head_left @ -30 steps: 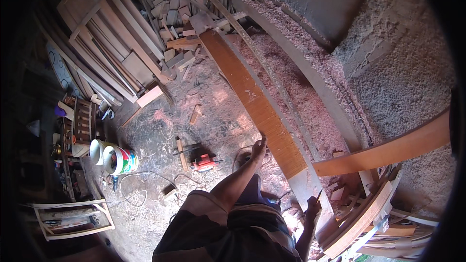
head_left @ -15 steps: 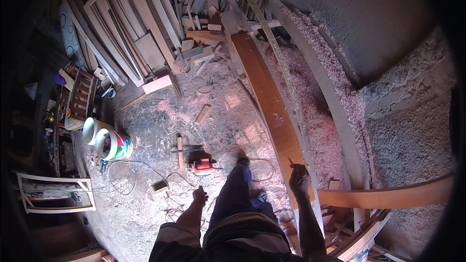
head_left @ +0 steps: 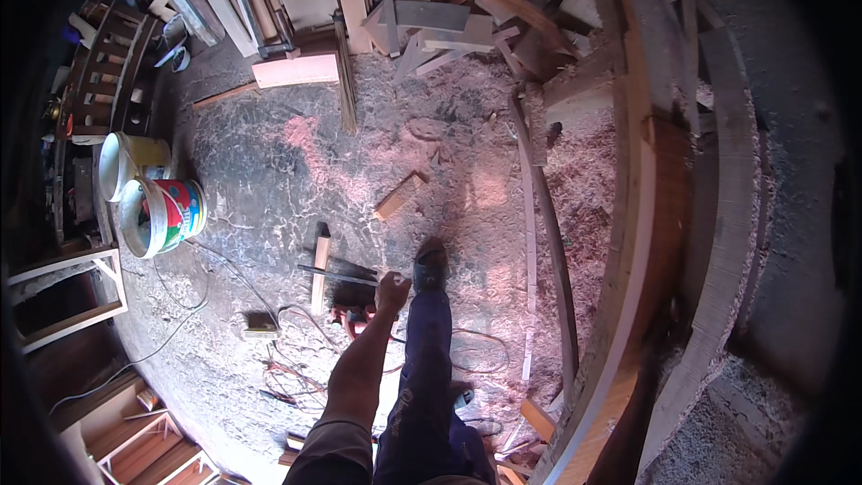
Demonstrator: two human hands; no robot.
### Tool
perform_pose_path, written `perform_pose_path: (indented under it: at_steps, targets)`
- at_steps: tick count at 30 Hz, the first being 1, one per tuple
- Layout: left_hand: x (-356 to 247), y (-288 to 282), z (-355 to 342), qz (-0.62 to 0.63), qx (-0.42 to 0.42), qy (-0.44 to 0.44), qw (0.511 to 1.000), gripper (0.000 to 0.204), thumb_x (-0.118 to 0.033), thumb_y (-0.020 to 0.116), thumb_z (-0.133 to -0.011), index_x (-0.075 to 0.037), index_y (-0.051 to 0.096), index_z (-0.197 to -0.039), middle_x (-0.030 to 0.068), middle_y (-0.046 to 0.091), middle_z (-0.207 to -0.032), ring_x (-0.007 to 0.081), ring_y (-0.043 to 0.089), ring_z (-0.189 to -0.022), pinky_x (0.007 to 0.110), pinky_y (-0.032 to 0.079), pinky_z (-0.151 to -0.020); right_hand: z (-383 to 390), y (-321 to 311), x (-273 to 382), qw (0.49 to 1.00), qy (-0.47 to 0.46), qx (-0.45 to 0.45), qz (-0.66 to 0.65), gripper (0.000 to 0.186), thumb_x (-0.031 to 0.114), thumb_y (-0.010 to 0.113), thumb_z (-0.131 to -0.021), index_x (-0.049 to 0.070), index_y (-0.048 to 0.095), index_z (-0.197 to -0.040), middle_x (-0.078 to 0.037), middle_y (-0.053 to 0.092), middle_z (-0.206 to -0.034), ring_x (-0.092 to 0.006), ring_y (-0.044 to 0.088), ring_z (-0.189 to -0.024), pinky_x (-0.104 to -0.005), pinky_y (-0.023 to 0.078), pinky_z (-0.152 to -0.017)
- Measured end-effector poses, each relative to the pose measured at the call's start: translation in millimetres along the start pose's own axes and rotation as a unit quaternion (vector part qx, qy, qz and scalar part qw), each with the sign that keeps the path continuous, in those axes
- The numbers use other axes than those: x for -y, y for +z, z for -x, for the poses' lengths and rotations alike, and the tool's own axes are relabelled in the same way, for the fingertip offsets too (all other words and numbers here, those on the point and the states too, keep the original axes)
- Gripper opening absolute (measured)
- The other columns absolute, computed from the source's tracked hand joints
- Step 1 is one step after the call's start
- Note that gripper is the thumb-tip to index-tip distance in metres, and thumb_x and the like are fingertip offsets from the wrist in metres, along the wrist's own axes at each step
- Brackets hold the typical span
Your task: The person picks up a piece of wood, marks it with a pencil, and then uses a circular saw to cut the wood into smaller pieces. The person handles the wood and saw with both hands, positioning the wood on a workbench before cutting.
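Two round, pale plastic buckets (head_left: 172,214) are present. There is one red power tool (head_left: 350,317), partly hidden, one dark, slatted wooden rack (head_left: 106,68) and one brown, oblong wood block (head_left: 400,197) lying alone.

I'm seeing right hand (head_left: 663,348) only as dark blur near brown plank (head_left: 666,175), grip not reading; left forearm (head_left: 355,379) partly hiding red tool (head_left: 350,319) just below left hand (head_left: 392,292).

Short sleeve (head_left: 343,436): dark, paler band at cuff. Left hand (head_left: 392,292) bare. Trousers (head_left: 426,332) dark navy; pale script-like marking (head_left: 407,406) runs down one leg. Shoe (head_left: 431,266) dark.
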State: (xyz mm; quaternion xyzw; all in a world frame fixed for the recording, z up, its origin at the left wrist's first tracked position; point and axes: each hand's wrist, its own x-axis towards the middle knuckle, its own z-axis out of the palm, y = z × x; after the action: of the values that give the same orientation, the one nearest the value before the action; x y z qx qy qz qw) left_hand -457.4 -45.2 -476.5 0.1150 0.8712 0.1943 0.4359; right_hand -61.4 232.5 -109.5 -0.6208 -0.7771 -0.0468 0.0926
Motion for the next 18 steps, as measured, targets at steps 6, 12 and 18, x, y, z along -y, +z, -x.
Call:
perform_pose_path:
  at_steps: [6,12,18]
  targets:
    - [-76.5,41.1,-218.8,-0.193,-0.020,0.034,0.980,0.068,-0.035,0.082,-0.077,-0.009,0.056,-0.134,0.0188,0.059,-0.132,0.0399,0.056,-0.123,0.050,0.047,-0.103,-0.9,25.0,-10.1,0.993,-0.057,0.034,-0.094,0.059,0.043,0.043,-0.106,-0.003,0.050,-0.143,-0.026,0.055,-0.139,-0.0413,0.056,-0.126,-0.0465,0.045,-0.108]
    - [-100.9,93.4,-342.0,-0.260,-0.008,0.133,0.956,0.079,-0.023,0.084,-0.077,-0.019,0.042,-0.144,0.0134,0.053,-0.141,0.0372,0.049,-0.132,0.051,0.037,-0.111,-17.6,59.1,-1.4,0.994,-0.090,0.063,-0.016,0.065,0.049,0.045,-0.104,-0.003,0.049,-0.143,-0.025,0.056,-0.137,-0.0389,0.056,-0.125,-0.0458,0.045,-0.107]
    - [-85.4,121.7,-357.5,-0.298,-0.054,0.107,0.947,0.083,-0.020,0.082,-0.078,-0.021,0.038,-0.149,0.0145,0.057,-0.128,0.0339,0.060,-0.114,0.050,0.047,-0.099,-23.9,67.4,-7.0,0.991,-0.111,0.079,-0.010,0.072,0.054,0.046,-0.101,-0.003,0.048,-0.144,-0.023,0.056,-0.136,-0.0364,0.057,-0.124,-0.0452,0.046,-0.106]
